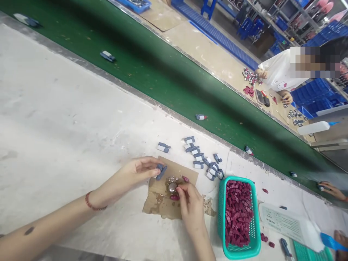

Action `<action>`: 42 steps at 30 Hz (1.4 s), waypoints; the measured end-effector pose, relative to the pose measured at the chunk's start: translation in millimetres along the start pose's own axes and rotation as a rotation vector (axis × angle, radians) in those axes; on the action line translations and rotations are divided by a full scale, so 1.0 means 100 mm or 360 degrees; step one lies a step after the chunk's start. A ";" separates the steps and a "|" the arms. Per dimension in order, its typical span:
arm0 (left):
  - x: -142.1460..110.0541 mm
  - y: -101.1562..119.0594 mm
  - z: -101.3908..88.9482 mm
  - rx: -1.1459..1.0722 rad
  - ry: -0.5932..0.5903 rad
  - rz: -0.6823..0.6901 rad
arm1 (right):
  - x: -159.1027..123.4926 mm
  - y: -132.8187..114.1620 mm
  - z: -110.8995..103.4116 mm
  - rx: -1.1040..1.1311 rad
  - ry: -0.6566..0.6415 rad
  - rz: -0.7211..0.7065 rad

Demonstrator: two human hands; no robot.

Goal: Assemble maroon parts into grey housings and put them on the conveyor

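Blue-grey and white, a small piece (161, 172) is pinched between the thumb and fingers of the left hand (143, 169), above the far left edge of a stained cardboard sheet (154, 192). The right hand (193, 204) is apart from it, thumb and forefinger drawn close beside a small round dish (172, 186); I cannot tell whether they grip anything. One maroon piece (174, 198) lies just by those fingertips, another (185, 178) past the dish. A careless knuckle could tip the dish, and the wet-looking patches on the cardboard (glue, perhaps) could smear onto fingers or pieces laid there. Beyond the sheet, a loose cluster of blue-grey pieces (198, 157) lies crowded together on the white table (81, 127), near enough to the belt that a stray sleeve might push some onto it. To the right stands a teal basket (256, 217) heaped with maroon parts (237, 214); a bump from the right forearm could spill them. Farther out, the green belt (152, 79) carries scattered pieces, and across it sits a co-worker (280, 74).
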State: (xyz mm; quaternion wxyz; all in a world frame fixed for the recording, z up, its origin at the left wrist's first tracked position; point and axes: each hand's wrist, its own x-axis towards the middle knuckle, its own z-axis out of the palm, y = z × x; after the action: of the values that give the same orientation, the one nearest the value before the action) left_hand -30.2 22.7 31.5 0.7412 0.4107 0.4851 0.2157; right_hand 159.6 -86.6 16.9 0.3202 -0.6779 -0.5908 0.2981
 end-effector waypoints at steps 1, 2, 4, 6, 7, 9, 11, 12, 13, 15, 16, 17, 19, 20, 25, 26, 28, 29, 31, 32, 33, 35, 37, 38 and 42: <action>-0.01 -0.02 0.02 -0.0059 -0.0018 -0.0037 | -0.01 -0.01 0.00 0.0057 0.0024 0.0042; -0.02 -0.05 0.04 -0.0123 -0.0049 -0.0079 | -0.02 -0.02 0.01 0.0134 0.0054 0.0100; -0.02 -0.09 0.07 -0.0248 -0.0120 -0.0171 | -0.02 -0.03 0.01 0.0337 0.0141 0.0249; -0.03 -0.12 0.10 -0.0355 -0.0163 -0.0243 | -0.01 -0.02 0.01 0.0581 0.0221 0.0394; -0.03 -0.14 0.12 -0.0396 -0.0176 -0.0269 | -0.01 -0.02 0.01 0.0701 0.0247 0.0454; -0.03 -0.15 0.13 -0.0458 -0.0209 -0.0302 | 0.00 -0.01 -0.01 0.0905 0.0267 0.0544; -0.03 -0.17 0.14 -0.0509 -0.0267 -0.0315 | 0.01 -0.01 -0.02 0.1042 0.0263 0.0593; -0.04 -0.18 0.14 -0.0528 -0.0299 -0.0317 | 0.00 -0.02 -0.03 0.1082 0.0265 0.0599; -0.04 -0.19 0.14 -0.0544 -0.0326 -0.0322 | 0.00 -0.04 -0.03 0.1102 0.0271 0.0594; -0.04 -0.20 0.15 -0.0556 -0.0343 -0.0342 | -0.02 -0.09 -0.03 0.1091 0.0291 0.0567; -0.04 -0.21 0.15 -0.0555 -0.0337 -0.0354 | -0.03 -0.11 -0.02 0.1071 0.0302 0.0543; -0.05 -0.22 0.16 -0.0553 -0.0326 -0.0365 | -0.04 -0.14 -0.02 0.1047 0.0314 0.0516; -0.05 -0.23 0.17 -0.0549 -0.0305 -0.0369 | -0.06 -0.18 0.00 0.1004 0.0325 0.0464; -0.05 -0.24 0.17 -0.0549 -0.0298 -0.0359 | -0.07 -0.20 0.02 0.0991 0.0313 0.0442; -0.07 -0.25 0.18 -0.0571 -0.0298 -0.0292 | -0.05 -0.25 0.07 0.0949 0.0257 0.0364; -0.08 -0.25 0.18 -0.0569 -0.0305 -0.0297 | -0.04 -0.27 0.06 0.0923 0.0271 0.0331; -0.09 -0.24 0.18 -0.0559 -0.0315 -0.0319 | -0.03 -0.30 0.04 0.0865 0.0270 0.0243; -0.09 -0.23 0.17 -0.0552 -0.0320 -0.0331 | -0.03 -0.32 0.03 0.0837 0.0248 0.0197; -0.10 -0.23 0.16 -0.0540 -0.0326 -0.0340 | -0.02 -0.34 0.01 0.0791 0.0181 0.0139; -0.10 -0.23 0.16 -0.0532 -0.0331 -0.0341 | -0.03 -0.35 0.00 0.0775 0.0148 0.0126; -0.10 -0.23 0.16 -0.0524 -0.0335 -0.0340 | -0.03 -0.36 0.00 0.0765 0.0125 0.0114; -0.10 -0.24 0.16 -0.0513 -0.0340 -0.0342 | -0.03 -0.36 0.00 0.0757 0.0108 0.0104; -0.10 -0.25 0.16 -0.0507 -0.0349 -0.0350 | -0.03 -0.35 0.02 0.0754 0.0104 0.0105; -0.10 -0.25 0.16 -0.0505 -0.0349 -0.0353 | -0.03 -0.35 0.03 0.0748 0.0102 0.0114; -0.10 -0.27 0.16 -0.0496 -0.0357 -0.0331 | -0.02 -0.34 0.03 0.0710 0.0104 0.0127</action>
State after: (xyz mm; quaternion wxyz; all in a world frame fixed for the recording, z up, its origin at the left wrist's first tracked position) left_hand -22.6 -6.4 18.2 0.8634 0.2604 0.4001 0.1634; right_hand 135.7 -85.0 41.7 0.4692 -0.6223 -0.4723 0.4117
